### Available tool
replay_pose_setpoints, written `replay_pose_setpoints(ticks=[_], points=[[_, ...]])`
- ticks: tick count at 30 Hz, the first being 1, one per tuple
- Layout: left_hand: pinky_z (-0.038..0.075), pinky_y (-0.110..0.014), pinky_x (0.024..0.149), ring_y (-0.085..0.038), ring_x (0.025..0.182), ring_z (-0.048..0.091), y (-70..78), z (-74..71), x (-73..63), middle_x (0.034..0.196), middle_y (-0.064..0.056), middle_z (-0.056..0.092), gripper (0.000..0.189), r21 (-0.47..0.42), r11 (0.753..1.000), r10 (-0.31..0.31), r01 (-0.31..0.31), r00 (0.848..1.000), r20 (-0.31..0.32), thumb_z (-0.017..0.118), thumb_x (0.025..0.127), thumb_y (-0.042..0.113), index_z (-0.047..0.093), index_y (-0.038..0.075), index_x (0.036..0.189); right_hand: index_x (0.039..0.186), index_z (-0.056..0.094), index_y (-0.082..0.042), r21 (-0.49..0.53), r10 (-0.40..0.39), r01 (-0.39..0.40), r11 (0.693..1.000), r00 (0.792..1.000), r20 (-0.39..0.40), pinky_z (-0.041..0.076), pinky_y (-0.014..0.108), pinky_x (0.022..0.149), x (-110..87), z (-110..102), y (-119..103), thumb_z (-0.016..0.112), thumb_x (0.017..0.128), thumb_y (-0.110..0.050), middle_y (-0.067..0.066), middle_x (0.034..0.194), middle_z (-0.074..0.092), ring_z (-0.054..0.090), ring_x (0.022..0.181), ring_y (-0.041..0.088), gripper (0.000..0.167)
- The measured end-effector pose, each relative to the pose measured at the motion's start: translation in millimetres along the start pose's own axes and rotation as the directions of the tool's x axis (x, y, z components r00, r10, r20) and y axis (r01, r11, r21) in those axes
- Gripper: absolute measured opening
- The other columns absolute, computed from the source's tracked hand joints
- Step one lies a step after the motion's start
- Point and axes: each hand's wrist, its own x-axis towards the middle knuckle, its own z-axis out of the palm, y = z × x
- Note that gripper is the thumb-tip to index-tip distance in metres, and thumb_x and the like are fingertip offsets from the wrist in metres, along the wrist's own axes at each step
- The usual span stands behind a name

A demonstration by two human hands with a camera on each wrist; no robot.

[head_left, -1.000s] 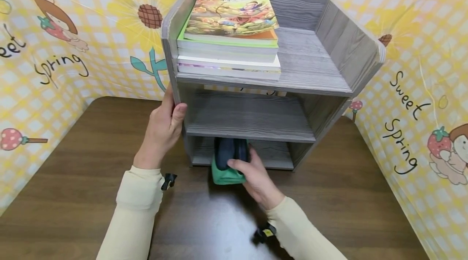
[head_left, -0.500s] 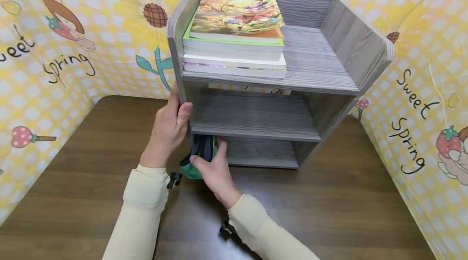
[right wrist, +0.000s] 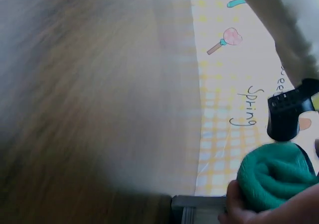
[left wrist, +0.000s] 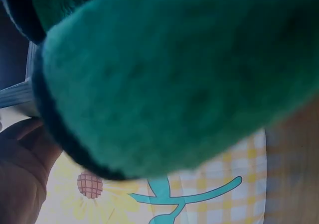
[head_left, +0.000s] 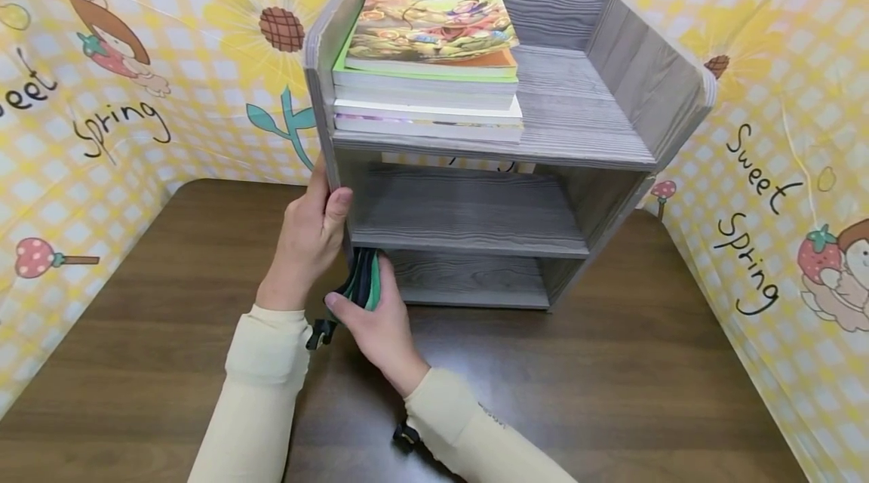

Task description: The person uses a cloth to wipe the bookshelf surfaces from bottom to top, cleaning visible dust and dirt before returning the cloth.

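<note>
A small grey wood-grain bookshelf (head_left: pixel 468 250) stands on the table. My left hand (head_left: pixel 308 234) grips its left side panel, thumb over the front edge and fingers behind. My right hand (head_left: pixel 380 324) holds a soft green and dark blue bundle, which looks like a pair of plush slippers (head_left: pixel 370 283), at the left end of the bottom compartment. They stand on edge, their far part hidden under the middle shelf. In the left wrist view a fuzzy green slipper (left wrist: pixel 164 89) with a dark edge fills most of the picture. The right wrist view shows the green plush (right wrist: pixel 271 171) in my fingers.
A stack of books (head_left: pixel 428 83) lies at the left of the bookshelf's top tier, a colourful cover uppermost. The brown wooden table (head_left: pixel 611 377) reaches a yellow checked, printed cloth (head_left: pixel 136 30) at the back and sides.
My right hand has moved the slippers left, from near the middle of the bottom compartment to its left wall, turning them on edge. My left hand keeps its grip on the side panel.
</note>
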Motion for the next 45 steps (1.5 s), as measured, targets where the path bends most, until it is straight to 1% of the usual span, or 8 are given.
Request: replay_pose_setpoints(ticks=[10, 21, 27, 31, 35, 38, 42, 45], points=[[0.048, -0.063, 0.090, -0.045, 0.111, 0.063, -3.2, -2.2, 1.5, 0.136, -0.026, 0.057, 0.078, -0.002, 1.000, -0.014, 0.014, 1.000, 0.016, 0.031, 0.100, 0.066, 0.026, 0.016, 0.160, 0.151, 0.043, -0.032, -0.099, -0.007, 0.006, 0.995, 1.000, -0.010, 0.054, 0.036, 0.079, 2.3, -8.0, -3.2, 0.074, 0.091, -0.031, -0.001, 0.120, 0.060, 0.061, 0.093, 0.014, 0.068], [0.047, -0.063, 0.089, -0.046, 0.110, 0.063, 0.3, -2.5, 0.1, 0.136, -0.025, 0.058, 0.079, -0.015, 1.000, -0.027, 0.027, 0.999, 0.028, 0.028, 0.099, 0.066, 0.025, 0.017, 0.160, 0.160, 0.031, -0.014, -0.138, 0.034, -0.021, 0.990, 0.996, 0.086, 0.044, 0.037, 0.101, -0.6, -19.5, -12.0, 0.072, 0.091, -0.031, 0.004, 0.151, 0.046, 0.052, 0.121, 0.013, 0.081], [0.047, -0.062, 0.091, -0.045, 0.111, 0.063, 2.9, -2.0, -0.2, 0.138, -0.025, 0.057, 0.078, -0.016, 1.000, -0.018, 0.019, 0.999, 0.043, 0.029, 0.100, 0.065, 0.025, 0.017, 0.161, 0.120, 0.059, -0.008, -0.091, -0.009, 0.018, 0.996, 0.995, 0.099, 0.050, 0.030, 0.069, 16.8, -20.4, -12.1, 0.072, 0.091, -0.022, 0.003, 0.090, 0.060, 0.056, 0.076, 0.014, 0.034], [0.047, -0.061, 0.092, -0.044, 0.111, 0.063, 3.5, -1.8, 1.6, 0.138, -0.025, 0.057, 0.078, -0.020, 1.000, -0.009, 0.010, 0.999, 0.041, 0.029, 0.100, 0.065, 0.026, 0.017, 0.161, 0.104, 0.059, -0.008, -0.077, 0.005, 0.002, 0.997, 0.996, 0.089, 0.047, 0.028, 0.063, 26.2, -22.0, -12.3, 0.073, 0.089, -0.023, 0.000, 0.082, 0.057, 0.053, 0.070, 0.013, 0.026], [0.048, -0.061, 0.090, -0.044, 0.108, 0.064, 2.1, -3.0, 2.4, 0.134, -0.026, 0.059, 0.078, -0.021, 1.000, -0.011, 0.012, 0.999, 0.041, 0.030, 0.100, 0.065, 0.026, 0.018, 0.161, 0.106, 0.059, -0.007, -0.118, 0.010, 0.002, 0.993, 0.995, 0.099, 0.047, 0.029, 0.066, 28.4, -22.8, -12.8, 0.073, 0.089, -0.025, 0.001, 0.084, 0.059, 0.055, 0.073, 0.013, 0.028], [0.048, -0.061, 0.088, -0.045, 0.105, 0.065, 0.1, -4.4, 1.2, 0.131, -0.027, 0.061, 0.078, -0.016, 1.000, -0.019, 0.020, 0.999, 0.045, 0.030, 0.099, 0.066, 0.025, 0.018, 0.161, 0.135, 0.056, -0.004, -0.174, 0.017, 0.004, 0.985, 0.993, 0.119, 0.050, 0.032, 0.083, 19.6, -23.2, -13.5, 0.072, 0.090, -0.029, 0.007, 0.116, 0.065, 0.059, 0.097, 0.013, 0.054], [0.049, -0.061, 0.087, -0.045, 0.105, 0.065, -1.8, -5.4, -0.2, 0.132, -0.027, 0.060, 0.077, -0.016, 1.000, -0.019, 0.020, 0.999, 0.045, 0.029, 0.100, 0.065, 0.025, 0.019, 0.161, 0.161, 0.025, -0.010, -0.202, 0.008, 0.025, 0.979, 0.987, 0.158, 0.041, 0.038, 0.105, 4.5, -26.0, -14.6, 0.069, 0.092, -0.031, 0.007, 0.156, 0.040, 0.047, 0.131, 0.014, 0.085], [0.049, -0.061, 0.088, -0.044, 0.105, 0.065, -1.8, -5.0, -0.7, 0.133, -0.026, 0.060, 0.076, -0.018, 1.000, -0.013, 0.014, 0.999, 0.045, 0.030, 0.101, 0.064, 0.024, 0.020, 0.161, 0.160, 0.030, -0.018, -0.201, -0.030, 0.063, 0.977, 0.986, 0.164, 0.045, 0.037, 0.100, 2.4, -28.5, -14.4, 0.068, 0.093, -0.027, 0.003, 0.148, 0.050, 0.055, 0.121, 0.013, 0.078]])
